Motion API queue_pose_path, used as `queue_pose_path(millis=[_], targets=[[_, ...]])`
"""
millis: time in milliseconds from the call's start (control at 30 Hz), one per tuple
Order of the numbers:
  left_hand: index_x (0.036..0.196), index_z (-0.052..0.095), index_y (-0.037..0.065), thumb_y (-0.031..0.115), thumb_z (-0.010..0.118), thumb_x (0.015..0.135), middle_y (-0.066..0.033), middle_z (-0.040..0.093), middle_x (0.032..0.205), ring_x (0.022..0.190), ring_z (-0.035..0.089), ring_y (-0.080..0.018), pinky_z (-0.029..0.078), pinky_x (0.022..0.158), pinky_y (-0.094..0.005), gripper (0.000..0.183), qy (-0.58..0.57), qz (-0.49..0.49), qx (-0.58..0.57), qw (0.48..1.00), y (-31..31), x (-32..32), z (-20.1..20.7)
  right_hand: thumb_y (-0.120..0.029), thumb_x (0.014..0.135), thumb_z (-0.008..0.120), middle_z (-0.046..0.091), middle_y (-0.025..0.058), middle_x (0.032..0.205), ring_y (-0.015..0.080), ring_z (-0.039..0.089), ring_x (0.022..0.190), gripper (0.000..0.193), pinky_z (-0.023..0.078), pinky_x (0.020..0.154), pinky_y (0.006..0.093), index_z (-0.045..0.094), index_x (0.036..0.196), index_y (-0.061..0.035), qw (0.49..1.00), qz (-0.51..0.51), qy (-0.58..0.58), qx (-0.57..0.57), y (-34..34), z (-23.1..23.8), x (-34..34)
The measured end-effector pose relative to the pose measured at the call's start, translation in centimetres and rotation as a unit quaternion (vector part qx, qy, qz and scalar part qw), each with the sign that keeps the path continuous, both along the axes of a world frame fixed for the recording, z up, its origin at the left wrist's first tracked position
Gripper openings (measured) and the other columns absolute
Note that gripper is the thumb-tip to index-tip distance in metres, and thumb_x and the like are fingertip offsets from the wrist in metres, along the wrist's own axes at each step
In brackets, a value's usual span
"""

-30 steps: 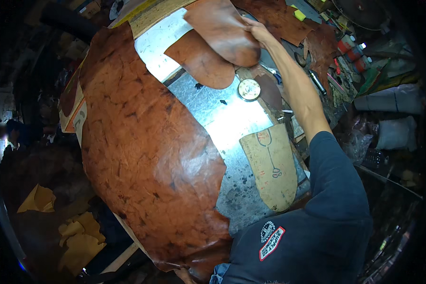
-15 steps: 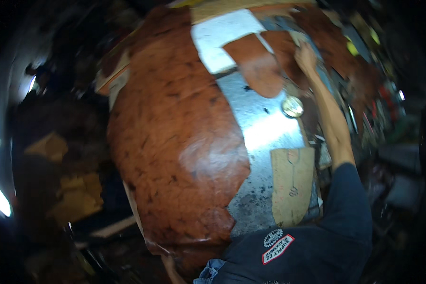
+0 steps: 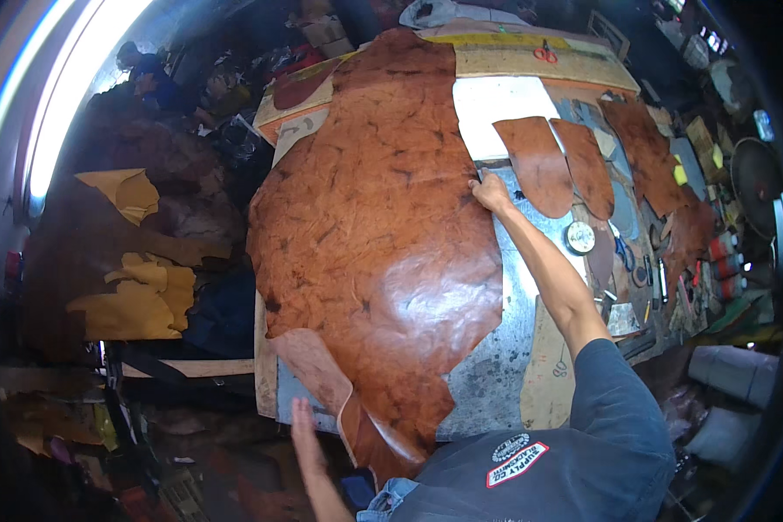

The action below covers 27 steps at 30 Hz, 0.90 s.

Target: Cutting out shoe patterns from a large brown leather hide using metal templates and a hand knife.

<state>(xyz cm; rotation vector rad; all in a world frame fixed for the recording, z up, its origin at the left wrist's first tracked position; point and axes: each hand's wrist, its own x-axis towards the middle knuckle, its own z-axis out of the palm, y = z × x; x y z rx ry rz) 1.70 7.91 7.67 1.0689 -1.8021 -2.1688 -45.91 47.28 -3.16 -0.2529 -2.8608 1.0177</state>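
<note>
A large brown leather hide [image 3: 374,217] with dark mottling covers much of the work table. My right hand [image 3: 493,191] has its fingers closed on the hide's right edge. Near the hide's lower left corner, my left hand [image 3: 306,432] is held up, a little blurred, its fingers stretched out and nothing in them. That corner is folded over, showing the paler underside [image 3: 317,361]. Two rounded brown leather pieces [image 3: 535,165] lie beyond my right hand, partly over a white sheet [image 3: 500,100]. A tan pattern piece [image 3: 544,374] lies by my right arm, partly hidden.
Beneath the hide is a grey metal sheet [image 3: 478,383]. A round tin [image 3: 579,237], blue-handled scissors [image 3: 624,252] and small tools lie to the right. Red-handled scissors [image 3: 545,54] rest at the far edge. Yellow leather scraps [image 3: 139,296] are piled on the left.
My right hand has come back from the cut pieces to the hide's edge. My left hand has come away from the hide's lower corner, which is now folded over. The view has shifted.
</note>
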Motion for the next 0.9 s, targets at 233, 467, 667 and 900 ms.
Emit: queue_pose_path(millis=[233,467,667,900], targets=[[0.142,0.031,-0.001,0.023,0.068,0.087,-0.0173,0.045,0.137,0.126,0.044,-0.0264,0.034,0.106,-0.0361,0.070,-0.052,0.035,0.014,0.998,6.1,3.4,-5.6,-0.007,0.079,0.061,0.068,0.0126,0.090,0.0229,0.064,0.081,0.024,0.050,0.071,0.0366,0.066,0.097,0.0078,0.894,-0.003,-0.159,-0.420,0.3,-3.2,-3.4],[0.137,0.038,-0.004,0.006,0.067,0.081,-0.0187,0.048,0.133,0.123,0.046,-0.0263,0.035,0.105,-0.0351,0.064,-0.066,-0.012,-0.161,0.985,4.7,3.8,-1.9,0.002,0.080,0.051,0.062,0.0106,0.085,0.0223,0.060,0.078,0.016,0.053,0.068,0.0389,0.061,0.092,-0.0007,0.929,-0.036,-0.143,-0.339,3.1,-5.5,-3.5],[0.132,0.046,-0.003,0.009,0.061,0.085,-0.0241,0.055,0.126,0.117,0.053,-0.0352,0.041,0.098,-0.0400,0.051,-0.136,-0.054,-0.472,0.870,-2.0,6.5,13.7,-0.007,0.090,0.055,0.065,0.0139,0.070,0.0258,0.068,0.060,0.014,0.056,0.046,0.0368,0.058,0.095,0.0044,0.869,0.209,-0.289,-0.344,-4.7,4.5,14.8],[0.133,0.046,-0.002,0.032,0.057,0.091,-0.0289,0.056,0.122,0.119,0.051,-0.0424,0.040,0.098,-0.0428,0.055,-0.294,-0.293,-0.464,0.783,7.8,-4.7,14.3,-0.031,0.091,0.054,0.069,0.0136,0.074,0.0251,0.067,0.063,0.033,0.052,0.061,0.0393,0.070,0.083,-0.0026,0.790,0.504,-0.341,0.073,-7.3,6.8,21.1]])
